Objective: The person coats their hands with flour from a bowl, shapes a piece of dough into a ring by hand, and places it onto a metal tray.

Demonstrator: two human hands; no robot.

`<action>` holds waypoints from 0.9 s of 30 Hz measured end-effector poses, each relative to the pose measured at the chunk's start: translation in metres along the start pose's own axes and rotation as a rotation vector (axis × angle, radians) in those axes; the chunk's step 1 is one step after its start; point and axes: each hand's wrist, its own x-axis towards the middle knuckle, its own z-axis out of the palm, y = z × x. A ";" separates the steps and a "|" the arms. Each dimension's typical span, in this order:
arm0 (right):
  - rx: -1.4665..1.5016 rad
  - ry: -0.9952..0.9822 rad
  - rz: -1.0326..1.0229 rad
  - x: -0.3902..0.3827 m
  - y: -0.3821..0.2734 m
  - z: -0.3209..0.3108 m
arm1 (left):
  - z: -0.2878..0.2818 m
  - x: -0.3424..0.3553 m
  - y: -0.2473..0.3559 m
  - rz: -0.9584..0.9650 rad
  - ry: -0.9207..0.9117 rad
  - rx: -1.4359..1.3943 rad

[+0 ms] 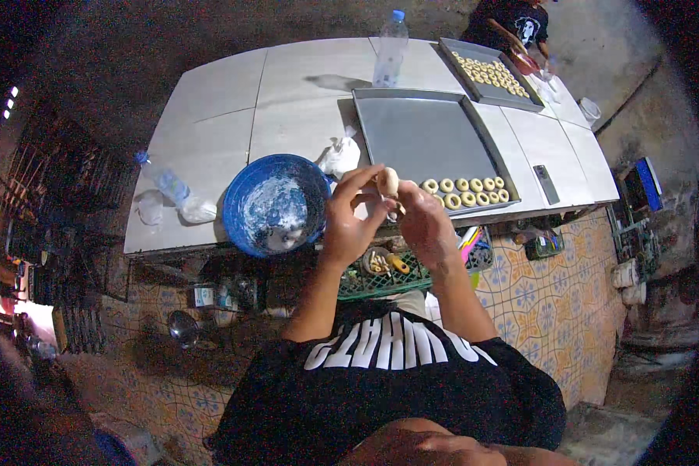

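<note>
Between my two hands, at the front edge of the table, is a small pale piece of dough (388,180). My left hand (353,213) has its fingers curled up to it, and my right hand (427,221) closes on it from the other side. Just behind my hands, a large metal tray (415,132) holds rows of small dough rings (466,186) along its near end. A blue basin (241,202) dusted with white powder sits left of my hands, beside a white bag of powder (339,159).
A co-worker (497,23) is at the back right beside a second tray (448,53) of dough rings. Plastic bottles (390,58) and small bags (198,211) stand on the tiled table (210,93). A phone (545,182) lies at right. A green crate (349,291) sits below the edge.
</note>
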 end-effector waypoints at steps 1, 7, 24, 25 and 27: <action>-0.034 -0.045 -0.030 -0.001 -0.002 0.003 | 0.000 0.001 0.001 0.124 -0.014 0.185; -0.556 -0.098 -0.282 -0.006 0.009 0.000 | -0.008 0.000 -0.009 0.242 0.097 0.471; -0.787 0.076 -0.240 -0.001 0.001 0.008 | 0.006 -0.004 -0.033 -0.051 0.110 -0.177; -0.661 0.070 -0.227 -0.004 0.004 0.012 | 0.006 -0.006 -0.024 -0.086 0.136 -0.069; -0.672 0.041 -0.221 -0.006 0.002 0.015 | 0.005 -0.006 -0.024 -0.112 0.196 0.055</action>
